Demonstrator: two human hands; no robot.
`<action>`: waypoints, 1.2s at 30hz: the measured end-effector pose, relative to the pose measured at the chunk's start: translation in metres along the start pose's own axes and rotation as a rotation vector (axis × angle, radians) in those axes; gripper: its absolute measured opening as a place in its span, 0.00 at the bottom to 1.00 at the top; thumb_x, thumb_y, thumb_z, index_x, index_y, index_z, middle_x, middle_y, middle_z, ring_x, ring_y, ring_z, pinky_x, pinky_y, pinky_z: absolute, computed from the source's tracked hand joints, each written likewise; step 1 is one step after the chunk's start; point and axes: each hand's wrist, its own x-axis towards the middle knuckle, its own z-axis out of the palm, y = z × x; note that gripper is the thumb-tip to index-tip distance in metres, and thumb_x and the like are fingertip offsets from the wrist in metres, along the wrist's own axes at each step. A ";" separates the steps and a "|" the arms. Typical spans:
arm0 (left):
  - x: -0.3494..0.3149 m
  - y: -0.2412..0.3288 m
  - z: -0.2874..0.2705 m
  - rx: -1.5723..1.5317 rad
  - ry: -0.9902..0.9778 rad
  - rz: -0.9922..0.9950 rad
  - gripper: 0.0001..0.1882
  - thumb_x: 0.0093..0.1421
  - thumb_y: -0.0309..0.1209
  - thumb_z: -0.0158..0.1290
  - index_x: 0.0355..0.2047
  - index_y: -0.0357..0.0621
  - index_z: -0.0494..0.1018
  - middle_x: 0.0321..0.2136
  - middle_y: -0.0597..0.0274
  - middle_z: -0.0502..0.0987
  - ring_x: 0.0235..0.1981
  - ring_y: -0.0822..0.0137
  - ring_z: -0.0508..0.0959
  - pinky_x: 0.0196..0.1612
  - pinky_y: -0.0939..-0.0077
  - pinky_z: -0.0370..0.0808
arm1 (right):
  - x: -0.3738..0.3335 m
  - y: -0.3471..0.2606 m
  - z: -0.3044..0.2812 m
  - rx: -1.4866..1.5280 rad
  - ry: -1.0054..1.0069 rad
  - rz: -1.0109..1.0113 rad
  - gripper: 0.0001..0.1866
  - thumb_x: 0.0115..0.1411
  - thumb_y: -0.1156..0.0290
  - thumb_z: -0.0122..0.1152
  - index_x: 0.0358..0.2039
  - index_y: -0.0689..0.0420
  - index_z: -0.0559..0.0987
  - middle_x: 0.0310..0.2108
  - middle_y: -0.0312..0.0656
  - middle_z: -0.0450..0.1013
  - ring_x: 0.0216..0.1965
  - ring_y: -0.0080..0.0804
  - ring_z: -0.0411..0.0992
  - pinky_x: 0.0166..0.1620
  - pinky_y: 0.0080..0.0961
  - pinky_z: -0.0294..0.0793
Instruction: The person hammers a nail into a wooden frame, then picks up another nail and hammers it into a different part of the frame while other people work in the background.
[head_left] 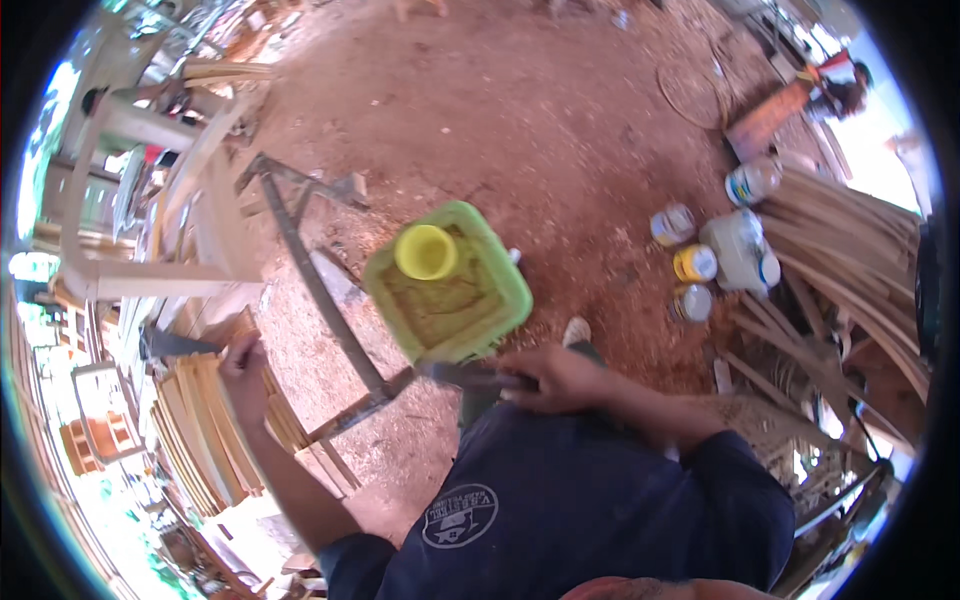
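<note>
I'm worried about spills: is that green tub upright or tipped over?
Upright. The green tub shows its open top to the camera, with a yellow cup sitting inside and brownish contents lying level. The right hand is beside it.

Cup point(426, 251) in tub point(448, 284), cans point(694, 263) right of it, wood stack point(205, 425) left
</note>
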 end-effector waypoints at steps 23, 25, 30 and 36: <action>-0.004 0.280 0.467 -0.440 -1.041 0.454 0.13 0.61 0.28 0.52 0.43 0.40 0.80 0.33 0.53 0.83 0.36 0.57 0.84 0.43 0.66 0.78 | -0.078 0.133 -0.267 0.212 1.322 0.260 0.09 0.66 0.72 0.61 0.42 0.62 0.73 0.24 0.33 0.70 0.18 0.17 0.66 0.21 0.18 0.67; 0.023 0.282 0.484 -0.409 -1.096 0.398 0.13 0.61 0.28 0.51 0.43 0.40 0.80 0.34 0.52 0.83 0.37 0.55 0.83 0.43 0.65 0.77 | -0.060 0.154 -0.301 0.293 1.334 0.292 0.09 0.66 0.71 0.61 0.42 0.61 0.73 0.25 0.34 0.71 0.19 0.17 0.67 0.21 0.18 0.66; 0.132 0.290 0.497 -0.470 -0.757 0.314 0.11 0.63 0.30 0.51 0.42 0.39 0.78 0.31 0.54 0.81 0.35 0.60 0.82 0.42 0.66 0.76 | 0.035 0.139 -0.383 0.160 1.363 0.179 0.09 0.66 0.71 0.62 0.40 0.61 0.72 0.23 0.34 0.68 0.17 0.19 0.66 0.19 0.20 0.66; 0.225 0.279 0.421 -0.382 -0.481 0.066 0.14 0.61 0.32 0.58 0.45 0.38 0.78 0.33 0.53 0.82 0.34 0.61 0.82 0.41 0.65 0.77 | 0.164 0.170 -0.450 0.212 1.054 0.179 0.10 0.61 0.74 0.63 0.38 0.59 0.70 0.25 0.35 0.67 0.17 0.20 0.66 0.18 0.21 0.69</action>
